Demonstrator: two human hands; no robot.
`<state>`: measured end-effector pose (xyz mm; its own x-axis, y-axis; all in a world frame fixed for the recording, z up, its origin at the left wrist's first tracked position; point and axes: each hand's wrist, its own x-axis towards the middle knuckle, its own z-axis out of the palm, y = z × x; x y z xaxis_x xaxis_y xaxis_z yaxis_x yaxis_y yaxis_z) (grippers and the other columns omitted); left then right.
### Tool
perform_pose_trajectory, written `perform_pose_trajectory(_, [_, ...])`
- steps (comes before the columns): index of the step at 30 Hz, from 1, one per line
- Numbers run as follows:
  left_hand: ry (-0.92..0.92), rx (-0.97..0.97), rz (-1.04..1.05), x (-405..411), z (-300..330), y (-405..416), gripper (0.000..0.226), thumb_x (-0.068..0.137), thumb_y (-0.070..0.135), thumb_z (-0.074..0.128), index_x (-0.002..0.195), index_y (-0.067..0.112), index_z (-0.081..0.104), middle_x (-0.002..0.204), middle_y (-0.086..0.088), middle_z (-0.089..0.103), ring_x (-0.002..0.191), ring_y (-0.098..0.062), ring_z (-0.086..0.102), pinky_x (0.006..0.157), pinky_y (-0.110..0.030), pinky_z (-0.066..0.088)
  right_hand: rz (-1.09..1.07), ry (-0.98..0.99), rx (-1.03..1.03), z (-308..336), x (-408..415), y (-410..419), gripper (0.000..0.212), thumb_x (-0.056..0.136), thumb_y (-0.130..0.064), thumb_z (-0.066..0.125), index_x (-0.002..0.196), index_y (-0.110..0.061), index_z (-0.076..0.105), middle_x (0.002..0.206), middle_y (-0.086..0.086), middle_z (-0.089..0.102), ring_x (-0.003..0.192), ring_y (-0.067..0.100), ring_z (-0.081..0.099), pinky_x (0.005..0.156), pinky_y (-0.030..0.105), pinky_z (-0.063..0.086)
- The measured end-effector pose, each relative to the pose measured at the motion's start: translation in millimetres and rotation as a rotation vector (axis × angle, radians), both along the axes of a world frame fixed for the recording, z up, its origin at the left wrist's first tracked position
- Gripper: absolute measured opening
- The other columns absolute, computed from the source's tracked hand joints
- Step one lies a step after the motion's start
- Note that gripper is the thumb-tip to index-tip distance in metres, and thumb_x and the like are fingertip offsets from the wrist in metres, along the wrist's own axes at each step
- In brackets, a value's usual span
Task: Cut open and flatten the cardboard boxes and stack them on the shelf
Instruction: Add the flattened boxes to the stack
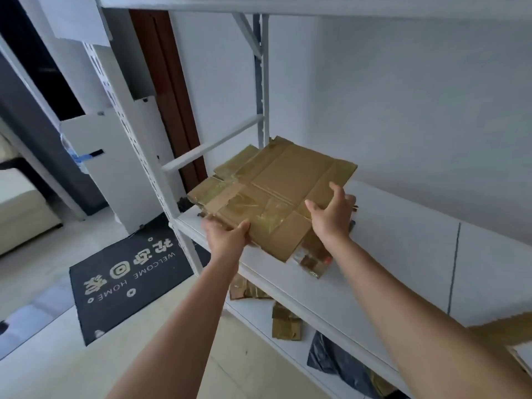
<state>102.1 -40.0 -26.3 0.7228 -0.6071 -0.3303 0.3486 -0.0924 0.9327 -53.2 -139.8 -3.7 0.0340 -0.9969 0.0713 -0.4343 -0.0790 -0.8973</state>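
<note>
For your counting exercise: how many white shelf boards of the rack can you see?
3: the top board overhead, the middle board under the flattened cardboard, and the lower board. More may lie out of frame.

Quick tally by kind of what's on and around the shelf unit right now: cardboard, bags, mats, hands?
Flattened cardboard stack on the middle shelf: 1 stack, sheet count unclear
Cardboard piles on the lower shelf: 2
Dark plastic bag: 1
Doormat: 1
Hands: 2, left hand, right hand
Total: 7
</note>
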Motion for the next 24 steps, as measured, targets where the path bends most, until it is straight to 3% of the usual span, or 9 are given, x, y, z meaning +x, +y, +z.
perform_pose_trajectory(2, [-0.112, 0.078, -0.046, 41, -7, -17, 0.078, 0.083, 0.005, 0.076, 0.144, 0.024, 0.03, 0.126, -0.009, 0.057, 0.108, -0.031, 0.064, 0.09, -0.048, 0.057, -0.019, 0.081, 0.006, -7, 40, -20, 0.062, 0.093, -0.023, 0.068, 0.147, -0.013, 0.038, 0.144, 0.015, 0.033, 0.128, 0.032, 0.046, 0.099, 0.032, 0.044])
perform_pose_trajectory(5, [-0.279, 0.161, -0.117, 92, -17, -47, 0.069, 0.083, 0.015, 0.077, 0.142, 0.021, 0.041, 0.128, -0.009, 0.057, 0.112, -0.03, 0.062, 0.096, -0.047, 0.053, -0.013, 0.079, 0.029, -19, 88, -50, 0.06, 0.094, -0.022, 0.066, 0.146, -0.013, 0.038, 0.142, 0.012, 0.032, 0.121, 0.029, 0.053, 0.084, 0.024, 0.045])
perform_pose_trajectory(11, [-0.391, 0.246, -0.139, 151, -45, -102, 0.074, 0.083, 0.016, 0.077, 0.147, 0.022, 0.041, 0.136, -0.004, 0.055, 0.119, -0.029, 0.057, 0.099, -0.049, 0.05, 0.022, 0.232, 0.064, -40, 151, -107, 0.059, 0.094, -0.023, 0.066, 0.145, -0.008, 0.039, 0.151, 0.014, 0.024, 0.135, 0.029, 0.04, 0.106, 0.031, 0.038])
perform_pose_trajectory(14, [-0.437, 0.344, -0.188, 161, -61, -115, 0.071, 0.084, 0.014, 0.076, 0.146, 0.016, 0.041, 0.14, -0.007, 0.052, 0.126, -0.03, 0.051, 0.104, -0.051, 0.045, 0.035, 0.506, 0.154, -56, 165, -117, 0.052, 0.095, -0.026, 0.065, 0.137, -0.002, 0.046, 0.149, 0.023, 0.024, 0.132, 0.036, 0.039, 0.109, 0.038, 0.036])
perform_pose_trajectory(17, [-0.594, 0.539, -0.329, 166, -61, -119, 0.066, 0.082, 0.024, 0.078, 0.138, 0.015, 0.045, 0.134, -0.012, 0.053, 0.122, -0.034, 0.052, 0.101, -0.046, 0.046, 0.003, 0.867, 0.011, -58, 176, -120, 0.042, 0.09, -0.019, 0.065, 0.128, -0.008, 0.052, 0.148, 0.022, 0.022, 0.137, 0.04, 0.025, 0.113, 0.047, 0.029])
perform_pose_trajectory(18, [-0.725, 0.66, -0.383, 168, -58, -120, 0.065, 0.081, 0.032, 0.079, 0.135, 0.018, 0.046, 0.135, -0.013, 0.049, 0.124, -0.035, 0.048, 0.102, -0.045, 0.044, 0.056, 0.884, -0.023, -58, 181, -123, 0.047, 0.09, -0.014, 0.062, 0.134, -0.012, 0.047, 0.153, 0.02, 0.015, 0.14, 0.04, 0.018, 0.115, 0.049, 0.023])
perform_pose_trajectory(20, [-0.957, 0.806, -0.422, 173, -54, -121, 0.066, 0.076, 0.046, 0.079, 0.131, 0.028, 0.046, 0.143, -0.015, 0.03, 0.132, -0.038, 0.032, 0.108, -0.048, 0.033, 0.26, 0.831, 0.064, -63, 188, -128, 0.067, 0.098, -0.023, 0.052, 0.155, -0.026, 0.016, 0.162, 0.014, -0.015, 0.148, 0.042, -0.006, 0.12, 0.054, 0.004])
perform_pose_trajectory(22, [-1.047, 0.715, -0.483, 181, -61, -122, 0.075, 0.075, 0.049, 0.079, 0.138, 0.041, 0.039, 0.153, -0.01, 0.012, 0.141, -0.038, 0.013, 0.116, -0.052, 0.016, 0.429, 0.89, 0.187, -79, 184, -131, 0.068, 0.103, -0.05, 0.028, 0.154, -0.035, -0.015, 0.157, 0.008, -0.036, 0.145, 0.038, -0.028, 0.116, 0.054, -0.015])
perform_pose_trajectory(24, [-1.043, 0.637, -0.657, 189, -71, -122, 0.086, 0.081, 0.05, 0.073, 0.15, 0.043, 0.024, 0.162, -0.003, -0.001, 0.148, -0.035, -0.006, 0.119, -0.052, -0.002, 0.489, 0.977, 0.237, -96, 175, -133, 0.067, 0.099, -0.063, 0.009, 0.151, -0.035, -0.024, 0.153, 0.008, -0.041, 0.141, 0.034, -0.036, 0.115, 0.052, -0.02])
